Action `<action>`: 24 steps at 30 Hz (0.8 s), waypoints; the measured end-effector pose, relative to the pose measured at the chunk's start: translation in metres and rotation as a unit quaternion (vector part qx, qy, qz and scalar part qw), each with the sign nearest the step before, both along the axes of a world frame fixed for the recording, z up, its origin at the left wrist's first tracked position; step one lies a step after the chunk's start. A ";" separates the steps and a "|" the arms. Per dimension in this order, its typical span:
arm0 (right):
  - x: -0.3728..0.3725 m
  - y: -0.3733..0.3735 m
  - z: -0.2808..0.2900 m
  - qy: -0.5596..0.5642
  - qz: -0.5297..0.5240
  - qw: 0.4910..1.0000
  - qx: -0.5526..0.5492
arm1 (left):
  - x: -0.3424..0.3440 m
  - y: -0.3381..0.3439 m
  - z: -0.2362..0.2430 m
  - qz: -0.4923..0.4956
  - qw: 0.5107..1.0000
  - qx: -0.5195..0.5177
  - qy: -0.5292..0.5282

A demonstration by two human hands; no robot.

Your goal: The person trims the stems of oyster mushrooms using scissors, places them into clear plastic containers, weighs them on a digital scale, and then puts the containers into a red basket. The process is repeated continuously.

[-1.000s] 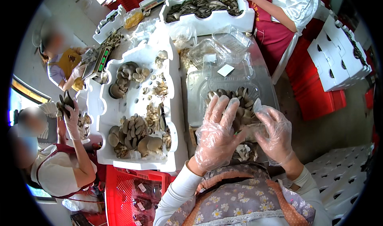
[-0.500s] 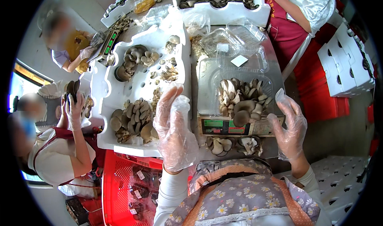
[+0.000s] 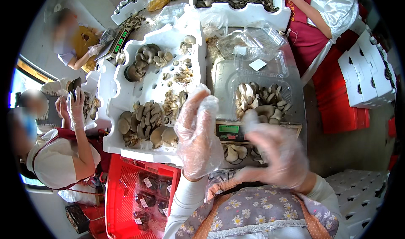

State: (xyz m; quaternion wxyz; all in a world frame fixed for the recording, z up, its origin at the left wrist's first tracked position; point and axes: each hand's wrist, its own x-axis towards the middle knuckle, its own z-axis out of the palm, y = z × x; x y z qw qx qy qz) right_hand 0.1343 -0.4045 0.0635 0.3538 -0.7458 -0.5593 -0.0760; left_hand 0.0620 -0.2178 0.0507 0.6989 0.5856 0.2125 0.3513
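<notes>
My left hand (image 3: 197, 133), in a clear plastic glove, is raised beside the right wall of a white foam box (image 3: 145, 155), its fingers stretched up and nothing in them. Across the front of the weighing scale (image 3: 249, 131) passes my right hand (image 3: 278, 156), also gloved and smeared by motion; its fingers look apart and no held thing shows. On the scale, a clear plastic clamshell (image 3: 289, 85) with its lid open holds grey oyster mushrooms (image 3: 274, 97). More oyster mushrooms (image 3: 235, 153) lie in front of the scale, partly hidden by my right hand. Clusters of oyster mushrooms (image 3: 143, 121) sit in the foam box.
Empty clear clamshells (image 3: 232, 43) lie behind the scale. A red basket (image 3: 116, 197) with packed clamshells stands at lower left. Another mushroom-filled foam box (image 3: 240, 17) is at the back. Co-workers are at left and upper right; white foam boxes (image 3: 367, 74) stand on red crates (image 3: 337, 112).
My right hand has swung left and inward, from the scale's right side to its front. My left hand has moved slightly right. The view has shifted a little.
</notes>
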 end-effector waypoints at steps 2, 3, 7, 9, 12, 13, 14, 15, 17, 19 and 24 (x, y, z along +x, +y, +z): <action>-0.018 0.027 -0.019 0.027 0.033 0.999 -0.027 | 0.001 -0.003 -0.002 -0.031 0.997 0.054 0.054; -0.017 0.034 -0.023 0.081 0.078 0.994 -0.018 | -0.001 0.005 -0.018 -0.060 0.981 0.168 0.074; -0.015 0.040 -0.016 -0.003 0.180 0.984 0.012 | -0.007 -0.006 -0.024 -0.076 0.995 -0.067 -0.015; -0.019 0.044 -0.026 0.002 0.177 0.983 0.054 | -0.009 -0.007 -0.026 -0.103 0.991 -0.090 0.002; -0.020 0.043 -0.028 0.034 0.175 0.981 0.075 | -0.006 -0.007 -0.027 -0.143 0.987 -0.076 0.014; -0.018 0.042 -0.027 0.065 0.185 0.977 0.080 | -0.006 -0.007 -0.028 -0.150 0.988 -0.044 -0.003; -0.015 0.039 -0.027 0.097 0.195 0.972 0.084 | -0.005 -0.006 -0.030 -0.156 0.988 -0.012 -0.020; -0.009 0.027 -0.027 0.112 0.188 0.974 -0.061 | -0.004 -0.003 -0.031 -0.157 0.987 0.005 -0.025; 0.009 0.016 -0.013 0.049 0.058 0.997 -0.003 | -0.004 0.005 -0.032 -0.154 0.987 0.038 -0.034; 0.029 0.013 -0.007 -0.005 -0.071 0.997 0.005 | 0.001 -0.003 -0.022 -0.068 0.997 0.025 0.017; 0.050 0.001 -0.023 -0.045 -0.069 0.990 -0.118 | 0.016 0.006 -0.035 -0.075 0.985 0.139 0.063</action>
